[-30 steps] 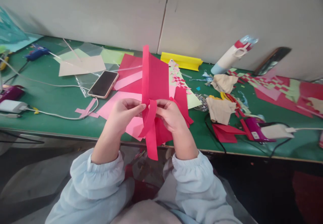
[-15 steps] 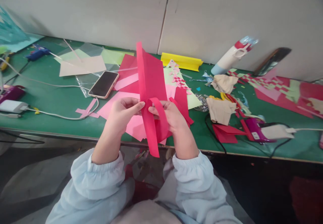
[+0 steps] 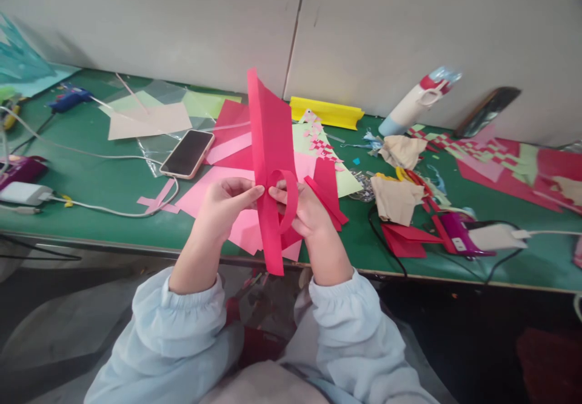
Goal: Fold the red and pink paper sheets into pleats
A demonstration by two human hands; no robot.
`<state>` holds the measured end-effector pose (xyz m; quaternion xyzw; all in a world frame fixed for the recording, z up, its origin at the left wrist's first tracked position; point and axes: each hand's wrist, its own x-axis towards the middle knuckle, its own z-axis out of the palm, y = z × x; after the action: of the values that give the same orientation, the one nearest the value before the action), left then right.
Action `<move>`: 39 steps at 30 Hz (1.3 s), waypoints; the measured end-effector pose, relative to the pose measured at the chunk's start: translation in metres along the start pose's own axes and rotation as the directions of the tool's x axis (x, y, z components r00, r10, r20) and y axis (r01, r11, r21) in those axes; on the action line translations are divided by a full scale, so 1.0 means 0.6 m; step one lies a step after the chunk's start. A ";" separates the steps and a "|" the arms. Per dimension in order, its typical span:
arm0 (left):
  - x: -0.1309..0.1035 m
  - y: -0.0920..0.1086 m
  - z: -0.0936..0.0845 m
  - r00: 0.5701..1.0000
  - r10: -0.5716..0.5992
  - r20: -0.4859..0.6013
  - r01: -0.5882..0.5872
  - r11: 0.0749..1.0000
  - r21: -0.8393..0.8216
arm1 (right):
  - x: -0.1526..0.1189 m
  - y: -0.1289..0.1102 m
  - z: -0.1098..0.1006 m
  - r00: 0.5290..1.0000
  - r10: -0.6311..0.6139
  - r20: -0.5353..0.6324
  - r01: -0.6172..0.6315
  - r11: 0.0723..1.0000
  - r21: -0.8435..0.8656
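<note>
A folded sheet of red paper point(image 3: 273, 131) is held up in front of me over the table's front edge, its narrow folded side point(image 3: 257, 128) turned towards me. My left hand point(image 3: 228, 205) pinches this sheet at its left side between thumb and fingers. On the other side, my right hand point(image 3: 307, 210) grips the same sheet near the middle, its thumb pressed close to the left thumb. A red paper strip point(image 3: 291, 201) curls in a loop over the right fingers. The fingertips behind the paper are hidden.
Pink paper point(image 3: 200, 193), a phone point(image 3: 188, 153) and a white cable lie left on the green table point(image 3: 95, 191). Behind are a yellow folded strip point(image 3: 326, 113) and woven paper fish. A bottle point(image 3: 416, 104), cloth pieces point(image 3: 398, 199) and a purple power strip point(image 3: 461, 233) are on the right.
The red sheet has tilted slightly and risen a little at its lower end. The strip's loop has curled rounder over my right fingers. Both hands keep their grip.
</note>
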<state>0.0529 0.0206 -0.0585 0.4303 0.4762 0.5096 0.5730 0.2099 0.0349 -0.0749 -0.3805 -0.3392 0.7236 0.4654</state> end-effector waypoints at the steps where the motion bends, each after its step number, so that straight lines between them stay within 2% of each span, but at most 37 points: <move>1: 0.000 0.000 0.000 1.000 0.003 -0.001 -0.003 1.000 -0.015 | 0.000 0.000 0.000 1.000 -0.003 0.006 0.003 1.000 -0.005; 6: 0.003 0.000 0.001 1.000 0.000 -0.005 0.000 0.999 -0.032 | 0.002 -0.001 -0.002 1.000 0.003 0.024 -0.003 1.000 -0.007; 11: 0.002 0.003 0.002 0.999 0.020 -0.025 -0.021 0.999 -0.045 | 0.002 -0.003 -0.007 0.997 0.073 0.038 -0.071 0.996 -0.049; 16: 0.000 0.004 0.001 0.999 -0.018 0.047 0.018 1.000 -0.006 | 0.005 -0.003 -0.006 0.999 0.052 -0.004 -0.052 0.999 -0.009; 26: 0.000 -0.002 0.007 1.000 0.016 -0.005 -0.016 0.996 -0.092 | 0.000 0.001 -0.001 0.999 0.014 0.046 -0.018 0.995 0.096; 30: 0.000 -0.002 0.008 1.000 0.023 -0.013 -0.024 0.995 -0.097 | -0.003 0.001 -0.003 0.997 -0.019 0.080 0.014 0.998 0.060; 33: 0.001 -0.003 0.005 0.999 0.033 -0.031 -0.035 0.996 -0.087 | -0.001 -0.003 -0.003 0.997 0.040 0.061 -0.040 0.999 -0.005; 39: 0.003 0.000 0.004 0.998 -0.007 0.062 0.009 0.999 -0.032 | 0.005 -0.005 -0.002 1.000 0.024 0.016 -0.024 1.000 0.014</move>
<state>0.0554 0.0225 -0.0582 0.4347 0.4516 0.5012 0.5966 0.2114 0.0385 -0.0739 -0.3755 -0.3334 0.7345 0.4565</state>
